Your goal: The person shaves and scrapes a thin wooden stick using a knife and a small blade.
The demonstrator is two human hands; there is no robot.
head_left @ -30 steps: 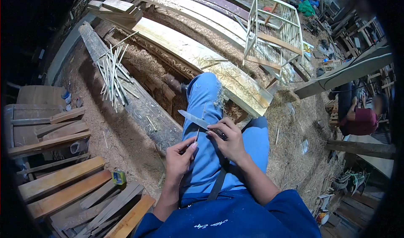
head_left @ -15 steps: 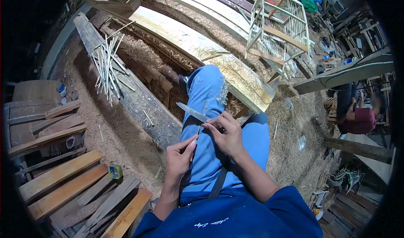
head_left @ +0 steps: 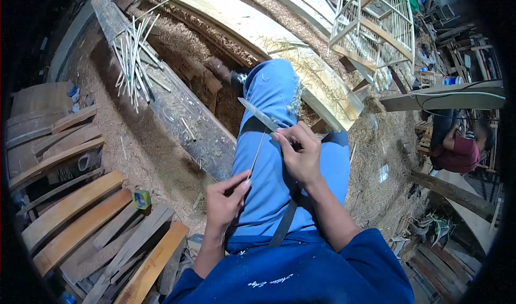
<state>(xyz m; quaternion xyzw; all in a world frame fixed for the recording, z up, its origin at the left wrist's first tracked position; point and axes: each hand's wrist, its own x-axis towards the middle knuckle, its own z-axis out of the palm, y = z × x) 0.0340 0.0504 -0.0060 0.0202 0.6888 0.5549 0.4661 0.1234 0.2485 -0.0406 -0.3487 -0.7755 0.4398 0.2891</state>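
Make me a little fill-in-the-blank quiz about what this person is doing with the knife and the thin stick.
1. The right hand grips a ____ with a long blade.
2. The left hand pinches one end of a thin ____.
3. Both hands work over a leg in ____ trousers.
4. A bundle of pale sticks lies on a plank to the person's ____.

Missing words: knife; stick; blue; left

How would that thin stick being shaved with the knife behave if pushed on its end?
The thin stick looks very slender for its length, so it would probably flex or snap. The left hand pinches it with fingertips alone, suggesting it is light. The knife crosses it.
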